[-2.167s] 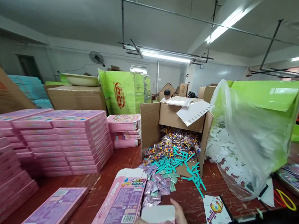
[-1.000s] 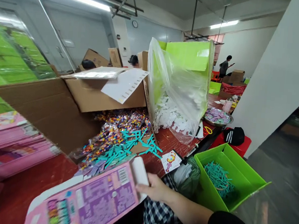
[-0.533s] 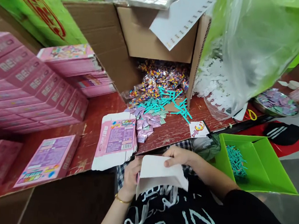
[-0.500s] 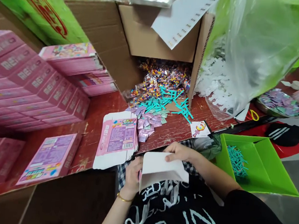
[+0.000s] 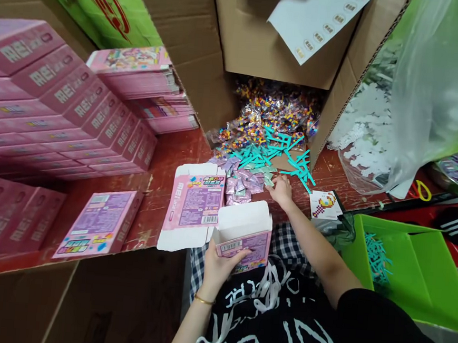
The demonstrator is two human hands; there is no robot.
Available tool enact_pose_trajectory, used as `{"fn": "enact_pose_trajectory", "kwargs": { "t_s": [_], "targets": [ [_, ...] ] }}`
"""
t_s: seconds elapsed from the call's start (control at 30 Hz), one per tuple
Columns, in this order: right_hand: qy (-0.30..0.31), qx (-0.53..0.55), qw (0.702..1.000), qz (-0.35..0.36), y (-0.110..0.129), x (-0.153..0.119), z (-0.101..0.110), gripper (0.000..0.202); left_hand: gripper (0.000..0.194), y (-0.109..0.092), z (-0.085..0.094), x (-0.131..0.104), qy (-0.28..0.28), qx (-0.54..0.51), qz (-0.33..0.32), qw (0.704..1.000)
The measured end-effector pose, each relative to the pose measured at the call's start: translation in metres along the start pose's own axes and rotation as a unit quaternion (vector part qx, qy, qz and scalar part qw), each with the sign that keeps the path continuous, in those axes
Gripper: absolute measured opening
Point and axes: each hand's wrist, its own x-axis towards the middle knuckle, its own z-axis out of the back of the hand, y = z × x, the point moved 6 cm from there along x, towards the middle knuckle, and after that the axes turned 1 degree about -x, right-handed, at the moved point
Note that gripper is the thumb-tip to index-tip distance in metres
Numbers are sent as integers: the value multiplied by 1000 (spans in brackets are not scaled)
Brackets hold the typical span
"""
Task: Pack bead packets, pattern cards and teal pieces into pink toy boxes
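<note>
Many pink boxes [image 5: 59, 110] stack at the left of the red table [image 5: 175, 151], with a flat carton [image 5: 195, 203] lying near its front edge. Just right of that, the left hand [image 5: 219, 263] closes its fingers around an open box [image 5: 243, 236], held at the lap with its mouth up. Farther right, the right hand [image 5: 281, 189] reaches with fingers loosely spread, holding nothing, onto small packets [image 5: 244, 180] beside teal sticks [image 5: 270, 153]; pinching one packet cleanly while keeping the box level seems wise.
</note>
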Motion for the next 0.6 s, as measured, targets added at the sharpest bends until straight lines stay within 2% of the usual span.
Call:
{"fn": "enact_pose_trajectory", "kwargs": {
  "t_s": [0.1,0.17,0.23,0.27,0.3,0.37,0.4,0.43,0.47,0.5,0.53,0.6],
  "targets": [
    [-3,113,994,-5,-13,-6,15,14,65,4,1,0,-7,9,2,1000],
    [-47,193,980,17,-13,-19,41,16,63,5,-1,1,4,9,-7,1000],
    [-107,280,950,86,1,-42,72,23,60,5,-6,4,21,8,-20,1000],
    [-110,310,934,137,14,-56,84,23,59,4,-9,6,25,6,-25,999],
    [-81,318,923,199,32,-71,92,22,58,1,-11,8,25,3,-31,999],
    [42,277,902,330,70,-98,93,20,58,-7,-13,12,19,-5,-40,999],
    [90,255,886,376,83,-108,92,20,58,-12,-12,15,15,-10,-41,999],
    [108,243,878,399,88,-111,93,21,58,-18,-10,18,14,-16,-36,999],
    [93,243,880,397,85,-107,98,24,58,-24,-5,22,15,-21,-27,999],
    [54,252,893,369,72,-97,105,26,59,-30,2,27,15,-26,-17,999],
    [1,262,910,321,51,-83,115,28,59,-35,12,34,12,-33,-8,999],
    [-87,261,938,211,-8,-58,136,33,59,-42,42,52,-10,-45,3,999]
  ]
}}
